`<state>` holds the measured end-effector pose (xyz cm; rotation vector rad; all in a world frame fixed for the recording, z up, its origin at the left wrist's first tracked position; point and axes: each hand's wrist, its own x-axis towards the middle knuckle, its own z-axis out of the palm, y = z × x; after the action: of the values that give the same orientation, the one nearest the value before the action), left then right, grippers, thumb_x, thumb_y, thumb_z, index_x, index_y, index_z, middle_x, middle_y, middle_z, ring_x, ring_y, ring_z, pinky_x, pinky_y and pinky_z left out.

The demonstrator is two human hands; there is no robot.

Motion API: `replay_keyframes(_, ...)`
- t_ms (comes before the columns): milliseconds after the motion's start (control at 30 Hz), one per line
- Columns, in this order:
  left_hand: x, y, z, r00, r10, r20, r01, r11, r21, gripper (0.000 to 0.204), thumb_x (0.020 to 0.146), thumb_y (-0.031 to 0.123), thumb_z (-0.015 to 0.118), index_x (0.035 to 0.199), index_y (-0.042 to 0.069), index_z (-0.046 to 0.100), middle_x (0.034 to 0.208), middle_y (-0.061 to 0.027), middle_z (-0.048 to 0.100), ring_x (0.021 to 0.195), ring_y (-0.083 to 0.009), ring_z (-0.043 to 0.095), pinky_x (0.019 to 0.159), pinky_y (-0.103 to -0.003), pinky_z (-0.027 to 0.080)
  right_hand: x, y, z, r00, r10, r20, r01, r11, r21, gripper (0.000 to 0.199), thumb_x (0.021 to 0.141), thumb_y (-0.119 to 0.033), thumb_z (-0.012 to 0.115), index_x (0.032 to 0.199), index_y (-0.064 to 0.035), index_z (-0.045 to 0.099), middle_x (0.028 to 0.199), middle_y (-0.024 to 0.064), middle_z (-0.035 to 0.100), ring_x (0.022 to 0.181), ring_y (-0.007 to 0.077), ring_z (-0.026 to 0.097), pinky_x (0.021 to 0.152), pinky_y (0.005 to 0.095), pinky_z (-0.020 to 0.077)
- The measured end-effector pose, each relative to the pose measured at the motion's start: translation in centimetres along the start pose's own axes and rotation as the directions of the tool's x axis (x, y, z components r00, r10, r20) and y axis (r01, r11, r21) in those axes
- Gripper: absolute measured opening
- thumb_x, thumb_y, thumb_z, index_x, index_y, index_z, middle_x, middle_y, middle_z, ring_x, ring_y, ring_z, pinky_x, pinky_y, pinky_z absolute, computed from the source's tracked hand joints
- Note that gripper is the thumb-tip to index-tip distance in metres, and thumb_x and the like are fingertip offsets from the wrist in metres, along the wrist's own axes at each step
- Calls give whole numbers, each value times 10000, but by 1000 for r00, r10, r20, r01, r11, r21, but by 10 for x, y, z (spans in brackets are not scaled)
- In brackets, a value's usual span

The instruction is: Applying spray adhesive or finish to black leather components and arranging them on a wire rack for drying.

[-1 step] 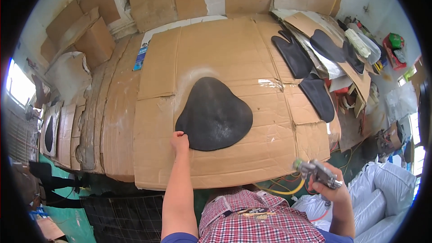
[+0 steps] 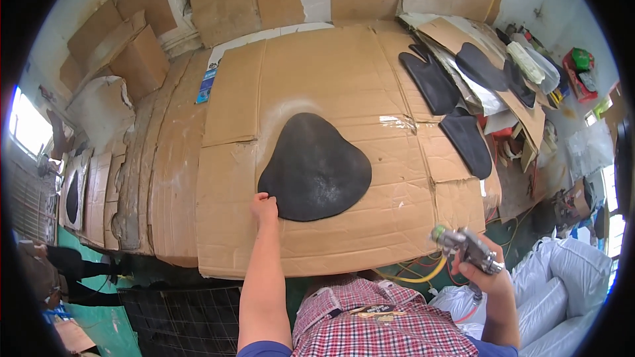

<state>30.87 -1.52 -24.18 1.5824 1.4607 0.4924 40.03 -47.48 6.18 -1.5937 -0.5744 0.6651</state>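
Observation:
A black rounded-triangular sheet [image 2: 316, 168], matt with a pale dusty patch near its lower middle, lies flat on the cardboard-covered table [image 2: 357, 244]. At its lower left edge my left hand [image 2: 266, 211] is closed, fingers pinching the rim. My right hand [image 2: 488, 271] grips a metal spray gun [image 2: 466, 248] with a green-tipped nozzle. It is held off the table's front right corner, apart from the sheet, nozzle toward the left. Some of my right fingers are hidden behind the gun.
Black mitten-shaped pieces [image 2: 433, 86] and other black cutouts lie at the table's right. White sacks [image 2: 559, 284] stand at my right, near a yellow hose [image 2: 423, 282]. A dark mesh rack [image 2: 182, 317] is below the table's left front. Another person [image 2: 43, 271] is at far left.
The spray gun in my right hand has shifted slightly upward and tilted a little. My left hand and the black sheet stay put. The person at far left has moved.

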Motion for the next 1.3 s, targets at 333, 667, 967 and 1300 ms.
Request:
replay_keyframes(333,-32,36,-1,938,-314,147,347,837,-424,533,788,3,620,1277,58,416,1178,-116,515,930,-252,566,643,-402,525,-15,-2,-11,995,29,-98,-30,1000,-7,519,734,-24,712,1206,41,504,784,78,613,683,127,594,607,255,483)
replay_keyframes(667,-47,94,8,894,119,432,276,613,-740,487,779,-63,571,1225,58,415,1145,-125,547,944,-261,603,666,-383,568,20,14,0,949,8,-314,-2,1000,18,414,771,-242,684,1067,20,562,759,83,611,672,180,615,663,325,517)
replay_keyframes(967,-105,241,-73,777,592,214,335,-100,-937,470,807,-62,522,1240,99,429,1041,-67,579,893,-190,616,710,-364,556,55,48,11,999,21,-34,-22,999,-28,519,776,-185,684,1189,64,493,792,95,597,701,192,610,657,333,517)
replay_keyframes(1300,-179,125,-244,956,269,-116,-42,-265,-963,470,853,-37,524,1276,153,452,1145,-56,569,1022,-210,593,842,-384,528,102,37,91,904,139,405,-107,989,-101,440,755,-140,696,1116,40,519,817,116,611,737,217,617,698,344,515)
